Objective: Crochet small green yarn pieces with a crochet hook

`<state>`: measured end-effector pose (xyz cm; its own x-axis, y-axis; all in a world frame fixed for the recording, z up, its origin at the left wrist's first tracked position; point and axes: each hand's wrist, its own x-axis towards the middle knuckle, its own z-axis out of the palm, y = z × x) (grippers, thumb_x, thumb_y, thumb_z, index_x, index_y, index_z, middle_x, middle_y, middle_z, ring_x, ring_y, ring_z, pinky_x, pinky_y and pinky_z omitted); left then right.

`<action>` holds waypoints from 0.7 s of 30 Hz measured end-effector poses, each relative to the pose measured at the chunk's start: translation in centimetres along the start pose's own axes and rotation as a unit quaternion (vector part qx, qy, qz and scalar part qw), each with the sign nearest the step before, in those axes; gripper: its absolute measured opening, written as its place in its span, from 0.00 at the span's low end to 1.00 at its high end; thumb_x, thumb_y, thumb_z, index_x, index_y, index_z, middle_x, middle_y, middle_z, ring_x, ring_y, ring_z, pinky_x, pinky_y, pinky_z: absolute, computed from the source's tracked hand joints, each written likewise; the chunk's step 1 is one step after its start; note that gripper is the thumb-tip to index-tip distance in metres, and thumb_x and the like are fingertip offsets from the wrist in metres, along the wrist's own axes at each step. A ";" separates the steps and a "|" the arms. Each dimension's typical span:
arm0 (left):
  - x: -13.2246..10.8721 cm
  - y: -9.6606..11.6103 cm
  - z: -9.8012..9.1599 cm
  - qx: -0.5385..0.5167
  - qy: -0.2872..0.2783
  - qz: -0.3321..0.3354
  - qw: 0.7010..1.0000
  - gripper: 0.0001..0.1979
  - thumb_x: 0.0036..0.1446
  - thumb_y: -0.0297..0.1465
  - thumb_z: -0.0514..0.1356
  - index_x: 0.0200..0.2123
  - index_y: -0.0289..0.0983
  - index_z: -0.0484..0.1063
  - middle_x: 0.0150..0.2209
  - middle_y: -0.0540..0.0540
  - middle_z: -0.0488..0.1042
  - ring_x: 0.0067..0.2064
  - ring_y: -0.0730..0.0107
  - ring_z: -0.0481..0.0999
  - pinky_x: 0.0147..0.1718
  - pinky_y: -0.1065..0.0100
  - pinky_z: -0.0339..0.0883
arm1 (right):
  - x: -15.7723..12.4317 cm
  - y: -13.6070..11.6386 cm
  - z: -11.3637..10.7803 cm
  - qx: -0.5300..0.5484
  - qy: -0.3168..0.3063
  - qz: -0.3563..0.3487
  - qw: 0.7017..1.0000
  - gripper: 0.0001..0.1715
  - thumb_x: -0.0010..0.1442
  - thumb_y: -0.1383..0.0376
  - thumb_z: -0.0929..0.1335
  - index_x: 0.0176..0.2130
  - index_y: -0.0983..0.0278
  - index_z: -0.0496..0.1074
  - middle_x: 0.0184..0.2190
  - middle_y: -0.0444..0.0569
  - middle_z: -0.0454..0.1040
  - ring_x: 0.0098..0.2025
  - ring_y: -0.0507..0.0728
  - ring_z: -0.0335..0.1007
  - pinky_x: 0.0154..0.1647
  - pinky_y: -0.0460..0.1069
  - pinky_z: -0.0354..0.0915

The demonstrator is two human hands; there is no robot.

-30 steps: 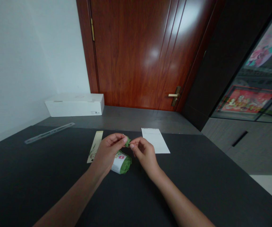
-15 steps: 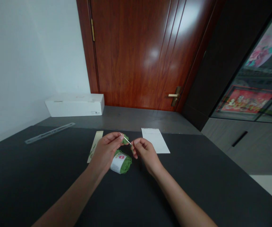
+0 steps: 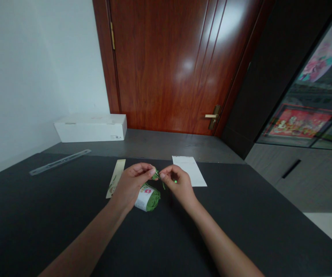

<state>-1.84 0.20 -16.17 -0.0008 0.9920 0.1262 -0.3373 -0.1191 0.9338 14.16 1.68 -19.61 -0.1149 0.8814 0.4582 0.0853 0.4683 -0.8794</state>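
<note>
My left hand (image 3: 133, 182) is closed, pinching a small piece of green yarn work (image 3: 155, 175) between thumb and fingers. Facing it, my right hand (image 3: 179, 182) is closed in a pinch on a thin metal crochet hook (image 3: 158, 175), whose shaft reaches to the yarn at the left fingertips. A bright green end shows past the right fingers. A loose strand of green yarn (image 3: 163, 186) hangs between the hands. Below them a ball of green yarn (image 3: 153, 200) with a white paper band lies on the black table, partly covered by the left hand.
A cream printed card (image 3: 120, 169) lies left of the hands, and a white spiral notepad (image 3: 193, 171) behind the right hand. Farther left is a clear plastic strip (image 3: 60, 162). A long white box (image 3: 92, 129) stands at the back by the wall, near a wooden door (image 3: 166, 69).
My right hand has tilted and come closer to the left, and the hook has moved with it, deeper at the yarn. A bright green end now shows behind the right fingers.
</note>
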 end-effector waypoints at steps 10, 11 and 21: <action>0.1 -0.5 -0.1 0.032 -0.011 -0.032 0.999 0.10 0.38 0.29 0.74 0.25 0.34 0.78 0.24 0.49 0.76 0.26 0.73 0.73 0.27 0.71 0.64 | 0.2 0.2 0.2 0.075 -0.051 0.049 0.995 0.19 0.52 0.51 0.75 0.29 0.63 0.73 0.22 0.42 0.71 0.23 0.50 0.61 0.26 0.46 0.58; 0.1 -0.6 -0.1 0.033 -0.012 -0.032 0.999 0.10 0.38 0.29 0.74 0.25 0.34 0.79 0.24 0.49 0.76 0.26 0.73 0.73 0.27 0.72 0.64 | 0.2 0.4 0.2 0.077 -0.052 0.050 0.994 0.19 0.52 0.51 0.75 0.29 0.63 0.73 0.22 0.41 0.71 0.23 0.50 0.61 0.26 0.46 0.57; 0.0 -0.4 -0.3 0.024 -0.001 -0.037 0.999 0.12 0.39 0.31 0.74 0.30 0.33 0.81 0.26 0.45 0.79 0.29 0.68 0.76 0.31 0.68 0.67 | 0.1 1.1 0.5 0.112 -0.058 0.064 0.990 0.20 0.51 0.49 0.75 0.29 0.62 0.72 0.25 0.44 0.74 0.27 0.51 0.65 0.30 0.48 0.61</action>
<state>-2.01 0.31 -16.69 0.0249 0.9981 0.0568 -0.2910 -0.0471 0.9556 13.75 2.31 -20.59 -0.2306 0.9136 0.3348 -0.1132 0.3165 -0.9418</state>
